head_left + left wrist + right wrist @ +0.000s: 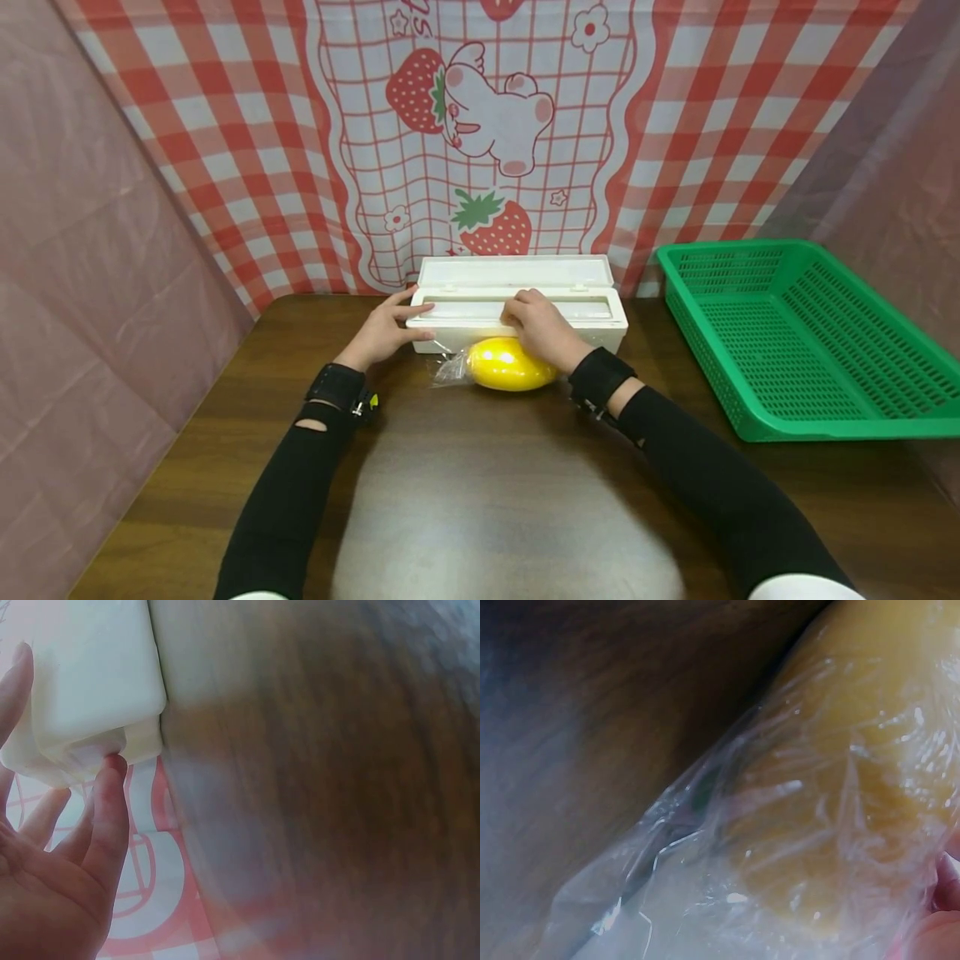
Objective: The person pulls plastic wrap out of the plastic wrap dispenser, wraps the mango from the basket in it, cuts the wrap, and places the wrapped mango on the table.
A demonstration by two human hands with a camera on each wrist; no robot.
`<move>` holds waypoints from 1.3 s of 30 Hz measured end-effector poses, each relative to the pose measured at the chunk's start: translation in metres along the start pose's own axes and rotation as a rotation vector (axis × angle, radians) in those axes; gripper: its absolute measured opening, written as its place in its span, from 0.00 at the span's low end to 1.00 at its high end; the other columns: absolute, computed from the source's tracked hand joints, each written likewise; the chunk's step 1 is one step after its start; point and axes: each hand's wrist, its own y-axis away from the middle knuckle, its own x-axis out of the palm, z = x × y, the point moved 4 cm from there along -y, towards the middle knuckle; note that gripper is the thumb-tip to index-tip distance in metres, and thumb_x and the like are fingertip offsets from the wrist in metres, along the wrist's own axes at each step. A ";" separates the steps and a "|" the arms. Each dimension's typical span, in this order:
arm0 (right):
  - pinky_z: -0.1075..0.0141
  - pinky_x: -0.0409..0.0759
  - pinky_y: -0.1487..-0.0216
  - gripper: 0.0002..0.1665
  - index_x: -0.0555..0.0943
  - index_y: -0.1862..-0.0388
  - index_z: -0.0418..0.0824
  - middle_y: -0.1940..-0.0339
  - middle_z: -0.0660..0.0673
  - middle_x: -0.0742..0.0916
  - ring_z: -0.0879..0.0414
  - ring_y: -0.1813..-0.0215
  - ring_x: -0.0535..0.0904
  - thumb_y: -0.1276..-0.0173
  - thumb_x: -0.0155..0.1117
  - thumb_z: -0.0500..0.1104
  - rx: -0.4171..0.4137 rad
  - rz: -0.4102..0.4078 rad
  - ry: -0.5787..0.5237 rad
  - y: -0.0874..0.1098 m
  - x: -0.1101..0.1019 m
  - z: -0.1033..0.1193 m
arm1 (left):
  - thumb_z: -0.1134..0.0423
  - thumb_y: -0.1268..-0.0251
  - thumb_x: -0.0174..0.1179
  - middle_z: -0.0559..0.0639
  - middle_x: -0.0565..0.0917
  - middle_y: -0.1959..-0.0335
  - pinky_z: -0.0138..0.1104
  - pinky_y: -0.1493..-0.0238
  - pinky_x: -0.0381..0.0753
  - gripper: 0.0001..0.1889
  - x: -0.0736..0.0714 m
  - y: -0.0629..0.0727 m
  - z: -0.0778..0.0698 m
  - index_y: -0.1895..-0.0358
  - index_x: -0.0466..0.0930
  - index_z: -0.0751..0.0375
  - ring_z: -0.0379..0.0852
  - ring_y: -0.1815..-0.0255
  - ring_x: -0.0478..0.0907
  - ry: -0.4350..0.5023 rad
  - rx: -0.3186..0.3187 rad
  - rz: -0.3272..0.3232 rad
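A white plastic-wrap dispenser box (517,340) lies across the back of the table, its lid (517,272) tipped up behind. My left hand (377,332) touches the box's left end with fairly straight fingers, thumb toward the front; the left wrist view shows a fingertip (112,766) against that end. Fingers bent, my right hand (542,323) reaches over the long slot in the top; its fingertips are hidden, so I cannot tell whether they pinch the film. Beneath it, in front of the box, lies a glossy yellow oval fruit (506,365), wrapped in clear plastic film (847,795) bunched at its left.
To the right stands a green plastic basket (716,367) with mesh walls. A red-and-white checked cloth (247,125) with strawberry prints hangs behind the brown wooden table (480,483). Pinkish fabric (82,292) hangs at the left side.
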 end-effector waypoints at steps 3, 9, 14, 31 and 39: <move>0.57 0.77 0.53 0.05 0.83 0.65 0.35 0.66 0.41 0.80 0.46 0.60 0.73 0.28 0.61 0.31 0.004 0.005 -0.002 0.001 0.000 -0.001 | 0.53 0.44 0.75 0.50 0.58 0.22 0.49 0.28 0.58 0.31 0.000 0.000 0.001 0.36 0.79 0.53 0.54 0.23 0.54 0.000 -0.002 0.005; 0.56 0.77 0.53 0.05 0.83 0.65 0.35 0.66 0.41 0.81 0.46 0.60 0.74 0.29 0.61 0.31 -0.008 -0.006 -0.009 0.003 -0.003 -0.003 | 0.53 0.44 0.74 0.49 0.58 0.22 0.49 0.29 0.60 0.30 0.000 0.000 0.000 0.36 0.79 0.51 0.54 0.23 0.54 0.003 -0.005 0.005; 0.56 0.77 0.52 0.04 0.83 0.64 0.35 0.65 0.40 0.81 0.45 0.59 0.74 0.29 0.62 0.32 -0.008 -0.008 -0.015 0.005 -0.004 -0.005 | 0.53 0.43 0.74 0.50 0.58 0.22 0.49 0.29 0.59 0.30 0.000 0.000 0.001 0.36 0.79 0.51 0.55 0.23 0.54 0.000 -0.007 0.008; 0.55 0.76 0.52 0.03 0.83 0.64 0.35 0.65 0.40 0.81 0.45 0.59 0.74 0.31 0.63 0.30 -0.016 -0.015 -0.011 0.010 -0.008 -0.008 | 0.54 0.43 0.74 0.51 0.59 0.22 0.49 0.28 0.58 0.30 0.000 0.000 0.002 0.36 0.79 0.53 0.54 0.23 0.55 -0.001 0.005 0.007; 0.55 0.77 0.53 0.03 0.83 0.65 0.36 0.66 0.41 0.80 0.45 0.59 0.74 0.31 0.64 0.30 0.000 -0.022 -0.012 0.014 -0.010 -0.013 | 0.54 0.44 0.75 0.51 0.58 0.22 0.47 0.29 0.59 0.30 -0.001 -0.001 0.001 0.36 0.79 0.52 0.53 0.23 0.55 0.005 0.012 0.005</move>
